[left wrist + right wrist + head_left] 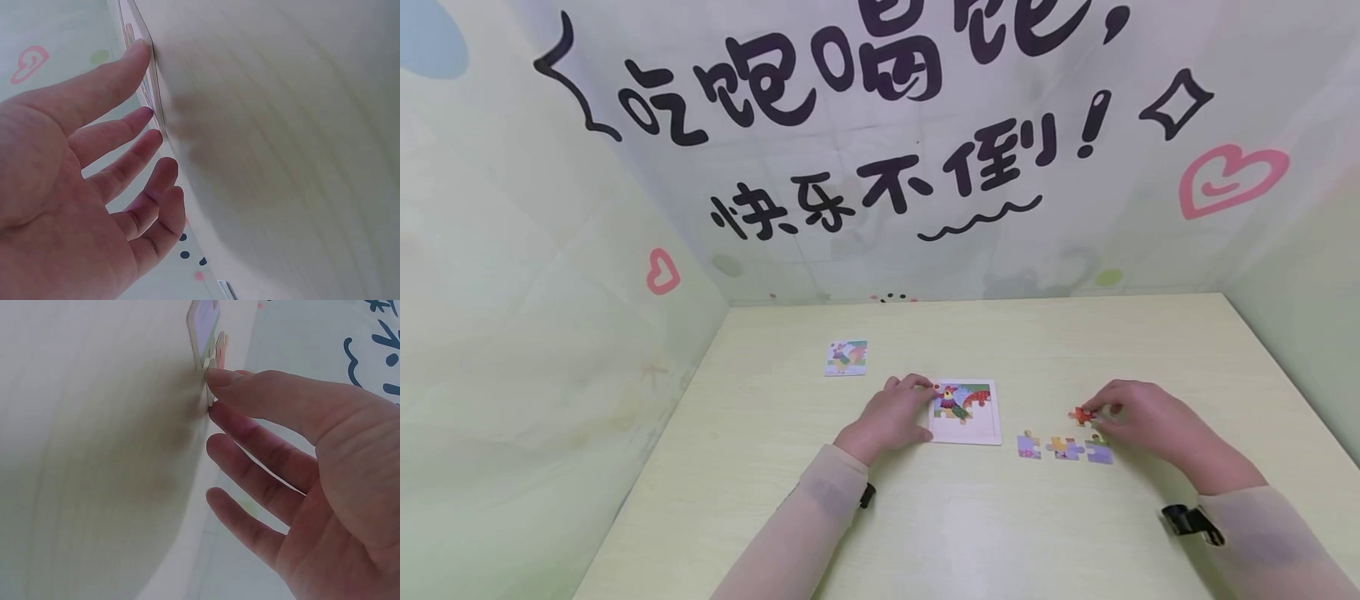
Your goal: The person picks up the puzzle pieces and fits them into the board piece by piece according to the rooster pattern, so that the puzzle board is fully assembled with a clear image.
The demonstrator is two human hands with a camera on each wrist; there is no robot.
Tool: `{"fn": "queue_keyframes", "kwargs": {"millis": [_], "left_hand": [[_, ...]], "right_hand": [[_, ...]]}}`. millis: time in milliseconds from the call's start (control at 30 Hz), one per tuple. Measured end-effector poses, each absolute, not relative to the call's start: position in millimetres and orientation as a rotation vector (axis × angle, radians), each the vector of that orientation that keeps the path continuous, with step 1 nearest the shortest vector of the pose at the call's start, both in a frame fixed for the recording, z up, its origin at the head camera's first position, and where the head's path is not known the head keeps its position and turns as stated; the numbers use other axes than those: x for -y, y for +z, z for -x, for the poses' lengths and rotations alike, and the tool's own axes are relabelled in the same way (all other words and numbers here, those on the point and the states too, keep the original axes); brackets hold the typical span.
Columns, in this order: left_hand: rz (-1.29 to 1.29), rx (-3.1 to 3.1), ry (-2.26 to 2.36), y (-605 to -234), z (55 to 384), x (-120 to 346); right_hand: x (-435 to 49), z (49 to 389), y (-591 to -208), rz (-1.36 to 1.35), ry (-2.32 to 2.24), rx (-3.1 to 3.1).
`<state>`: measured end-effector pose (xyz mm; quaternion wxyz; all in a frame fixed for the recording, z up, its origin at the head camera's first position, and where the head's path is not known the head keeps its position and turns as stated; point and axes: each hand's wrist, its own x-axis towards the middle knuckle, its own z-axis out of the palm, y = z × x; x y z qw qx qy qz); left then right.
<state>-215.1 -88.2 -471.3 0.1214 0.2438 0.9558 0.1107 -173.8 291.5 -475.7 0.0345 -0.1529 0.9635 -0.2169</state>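
A white-framed puzzle board [964, 442] lies in the middle of the table, partly filled with a rooster picture. My left hand [891, 418] rests at its left edge, thumb near the lower corner and fingers near the upper one. In the left wrist view, the left hand's thumb [134, 59] touches the board's rim, and the fingers are loosely bent. To the right, my right hand [1150, 425] pinches a red puzzle piece [1081, 415] between thumb and forefinger. The right wrist view shows that piece only as a thin edge at the fingertips [222, 376].
Three loose puzzle pieces lie in a row below the red one: a left piece [1028, 447], a middle piece [1064, 448] and a purple piece [1100, 452]. A small rooster picture card [846, 357] lies farther back on the left. Printed cloth walls [850, 275] border the table.
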Motion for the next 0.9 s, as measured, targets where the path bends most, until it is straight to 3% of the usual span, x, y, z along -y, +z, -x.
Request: {"fn": "queue_keyframes", "kwargs": {"millis": [900], "left_hand": [[-0.699,-2.785,0.303,-467.7,213.5,87.4]], "right_hand": [[-279.3,178.9,-477.3,0.56,-0.686,-3.014]]}}
